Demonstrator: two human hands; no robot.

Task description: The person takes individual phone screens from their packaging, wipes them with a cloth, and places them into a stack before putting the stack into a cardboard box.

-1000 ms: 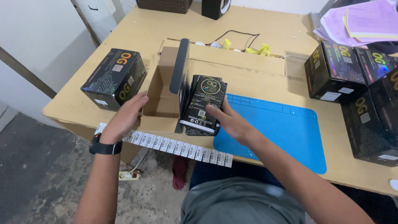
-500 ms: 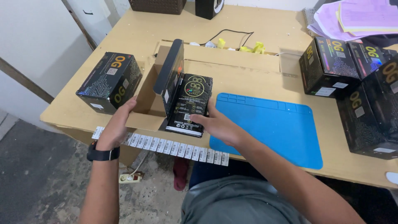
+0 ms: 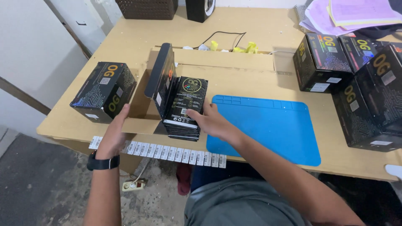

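Left hand: the left hand [image 3: 112, 136] lies flat with its fingers together on the brown cardboard box [image 3: 140, 106]. It presses on the box's near left edge. It does not pinch anything. A black watch [image 3: 103, 163] is on its wrist.
Right hand: the right hand [image 3: 213, 121] is just to the right of the cardboard box. Its fingers are spread a little and push on the side of the stack of black packets [image 3: 184, 106]. The thumb touches the front of the stack.
Stack of black packets: it leans up against the right side of the cardboard box, at the box's open end. One taller black packet [image 3: 161, 77] stands tilted just left of the stack, half in the box.
Cardboard box: it lies open on the wooden table [image 3: 125, 42], near the table's front edge.
Black box: one big black box [image 3: 104, 91] sits just left of the cardboard box.
Blue mat: the blue mat [image 3: 268, 125] lies flat to the right of the cardboard box, under the right arm.
More black boxes: a pile of them [image 3: 356, 75] sits far to the right of the cardboard box, past the mat.
Strip of labels: a row of small white labels [image 3: 167, 152] hangs on the table edge, just in front of the cardboard box.
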